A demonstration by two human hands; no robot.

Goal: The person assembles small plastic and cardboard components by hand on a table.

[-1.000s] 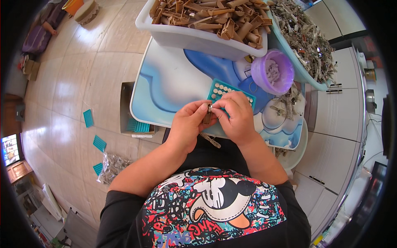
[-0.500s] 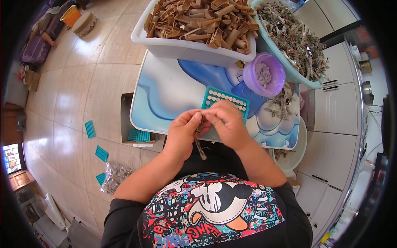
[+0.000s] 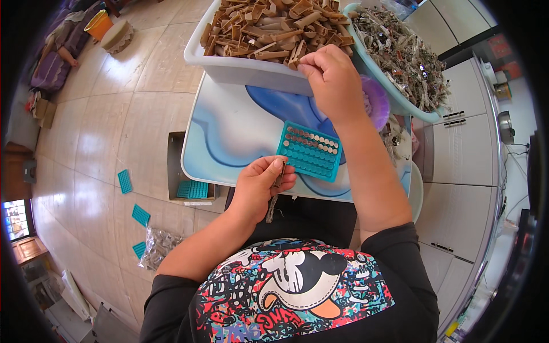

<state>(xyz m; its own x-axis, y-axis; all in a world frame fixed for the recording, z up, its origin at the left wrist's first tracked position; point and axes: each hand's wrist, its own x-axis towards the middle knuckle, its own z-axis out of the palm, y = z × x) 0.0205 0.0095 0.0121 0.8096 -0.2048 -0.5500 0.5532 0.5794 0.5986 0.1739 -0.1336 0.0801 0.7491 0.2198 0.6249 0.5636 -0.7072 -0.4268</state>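
My left hand (image 3: 259, 178) is closed around a narrow dark brown piece with a bundle of greyish wires (image 3: 271, 208) hanging below it, over the near edge of the table. My right hand (image 3: 331, 80) reaches forward to the near rim of the white bin (image 3: 257, 75). Its thumb and fingertips are pinched together at a brown curved piece (image 3: 295, 57) among the heap; what they hold, if anything, I cannot make out. Between the hands lies a teal tray (image 3: 311, 162) with round pockets, its far rows filled with small silvery discs (image 3: 311, 137).
A light-blue tub (image 3: 426, 111) heaped with wire bundles (image 3: 394, 54) stands at the far right. My right forearm partly covers a purple bowl (image 3: 377, 106). On the floor at left are teal trays (image 3: 124, 180), a bag of grey pieces (image 3: 160, 246) and an open box (image 3: 176, 154).
My right hand has left my left hand and moved forward to the white bin. More of the teal tray shows. My left hand stays nearly in place, still holding the piece.
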